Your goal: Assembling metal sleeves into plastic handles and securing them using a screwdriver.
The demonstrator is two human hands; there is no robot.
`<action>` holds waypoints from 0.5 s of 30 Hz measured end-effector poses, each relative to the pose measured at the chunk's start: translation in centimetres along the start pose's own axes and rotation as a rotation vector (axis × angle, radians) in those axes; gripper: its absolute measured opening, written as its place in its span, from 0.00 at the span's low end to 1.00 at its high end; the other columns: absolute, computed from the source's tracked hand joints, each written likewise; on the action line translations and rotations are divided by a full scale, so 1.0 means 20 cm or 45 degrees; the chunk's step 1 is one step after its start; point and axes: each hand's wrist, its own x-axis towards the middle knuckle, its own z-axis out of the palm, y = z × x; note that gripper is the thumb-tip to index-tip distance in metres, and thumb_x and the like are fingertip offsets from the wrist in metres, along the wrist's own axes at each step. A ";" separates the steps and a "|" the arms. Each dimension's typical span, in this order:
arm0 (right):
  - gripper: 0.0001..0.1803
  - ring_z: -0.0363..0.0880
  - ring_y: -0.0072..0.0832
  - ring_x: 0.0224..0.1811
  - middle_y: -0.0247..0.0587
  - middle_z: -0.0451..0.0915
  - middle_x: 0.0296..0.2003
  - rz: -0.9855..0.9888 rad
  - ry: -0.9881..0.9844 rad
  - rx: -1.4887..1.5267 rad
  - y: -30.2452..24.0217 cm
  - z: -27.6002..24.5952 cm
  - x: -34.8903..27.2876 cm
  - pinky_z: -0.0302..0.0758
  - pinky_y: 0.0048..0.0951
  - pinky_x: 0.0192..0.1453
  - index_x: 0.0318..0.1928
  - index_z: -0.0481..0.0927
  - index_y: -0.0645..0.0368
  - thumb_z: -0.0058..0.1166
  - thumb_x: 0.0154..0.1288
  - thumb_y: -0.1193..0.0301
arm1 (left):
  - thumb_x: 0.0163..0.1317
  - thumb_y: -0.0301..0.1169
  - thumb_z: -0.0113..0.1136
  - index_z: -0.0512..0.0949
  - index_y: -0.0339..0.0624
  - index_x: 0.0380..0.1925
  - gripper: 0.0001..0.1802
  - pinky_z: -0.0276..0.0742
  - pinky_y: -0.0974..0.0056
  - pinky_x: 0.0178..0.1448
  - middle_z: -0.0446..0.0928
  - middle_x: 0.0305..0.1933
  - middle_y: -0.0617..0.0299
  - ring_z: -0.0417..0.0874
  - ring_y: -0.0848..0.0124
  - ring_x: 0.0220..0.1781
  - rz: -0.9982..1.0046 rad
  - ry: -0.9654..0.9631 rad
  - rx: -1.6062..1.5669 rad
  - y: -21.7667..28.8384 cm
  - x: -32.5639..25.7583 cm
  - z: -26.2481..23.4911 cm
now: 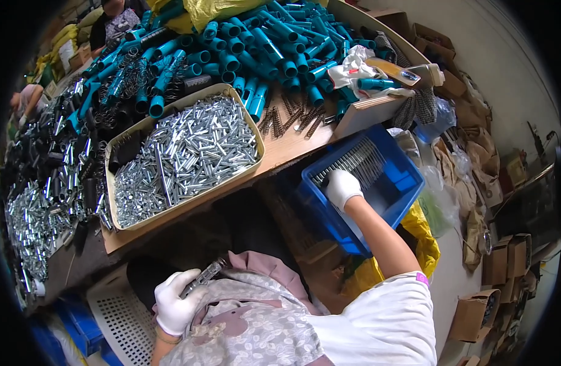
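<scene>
left grip [173, 302]: closed on metal part [202, 277] | right grip [341, 188]: in blue bin [402, 183], on rods [354, 161], closure unclear

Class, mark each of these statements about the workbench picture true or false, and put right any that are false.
1. The right hand reaches into a blue crate. True.
2. The left hand is bare. False: it wears a white glove and holds a metal part.
3. The tan tray holds silver metal tubes. True.
4. The teal tubes lie in the blue crate. False: they are heaped on the table beyond the tray.
5. The blue crate holds thin metal rods. True.
</scene>
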 end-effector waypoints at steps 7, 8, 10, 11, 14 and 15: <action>0.14 0.84 0.53 0.45 0.61 0.84 0.39 0.094 -0.040 0.113 -0.02 -0.03 -0.02 0.79 0.44 0.51 0.39 0.87 0.63 0.53 0.56 0.70 | 0.45 0.20 0.69 0.83 0.30 0.38 0.17 0.78 0.65 0.38 0.82 0.32 0.50 0.84 0.64 0.31 -0.070 0.073 -0.092 -0.02 -0.06 -0.04; 0.14 0.84 0.53 0.46 0.60 0.84 0.39 0.094 -0.011 0.095 -0.03 -0.03 -0.03 0.80 0.45 0.53 0.39 0.87 0.62 0.53 0.57 0.69 | 0.45 0.20 0.69 0.83 0.30 0.39 0.17 0.78 0.65 0.38 0.82 0.31 0.50 0.84 0.64 0.31 -0.082 0.084 -0.101 -0.03 -0.06 -0.05; 0.14 0.84 0.53 0.46 0.60 0.84 0.40 0.078 -0.003 0.010 -0.04 -0.04 -0.05 0.79 0.45 0.53 0.39 0.86 0.62 0.53 0.58 0.68 | 0.45 0.20 0.68 0.83 0.29 0.39 0.17 0.78 0.65 0.38 0.82 0.31 0.50 0.84 0.64 0.31 -0.099 0.095 -0.113 -0.05 -0.07 -0.07; 0.14 0.84 0.53 0.46 0.60 0.84 0.40 0.082 0.001 -0.034 -0.04 -0.04 -0.05 0.79 0.45 0.52 0.38 0.86 0.62 0.53 0.58 0.68 | 0.45 0.21 0.70 0.83 0.30 0.39 0.17 0.77 0.64 0.37 0.81 0.31 0.50 0.83 0.63 0.30 -0.086 0.107 -0.114 -0.06 -0.07 -0.08; 0.14 0.84 0.53 0.47 0.62 0.84 0.41 0.122 -0.092 -0.058 -0.04 -0.03 -0.03 0.80 0.45 0.53 0.39 0.86 0.63 0.53 0.57 0.71 | 0.46 0.21 0.70 0.83 0.31 0.39 0.17 0.77 0.64 0.35 0.81 0.30 0.51 0.83 0.63 0.29 -0.101 0.134 -0.154 -0.10 -0.08 -0.09; 0.14 0.84 0.53 0.47 0.63 0.84 0.42 0.145 -0.109 -0.075 -0.04 -0.03 -0.01 0.80 0.45 0.53 0.40 0.86 0.64 0.53 0.57 0.72 | 0.46 0.21 0.70 0.83 0.31 0.39 0.17 0.77 0.64 0.36 0.81 0.30 0.51 0.83 0.63 0.29 -0.095 0.127 -0.156 -0.11 -0.08 -0.09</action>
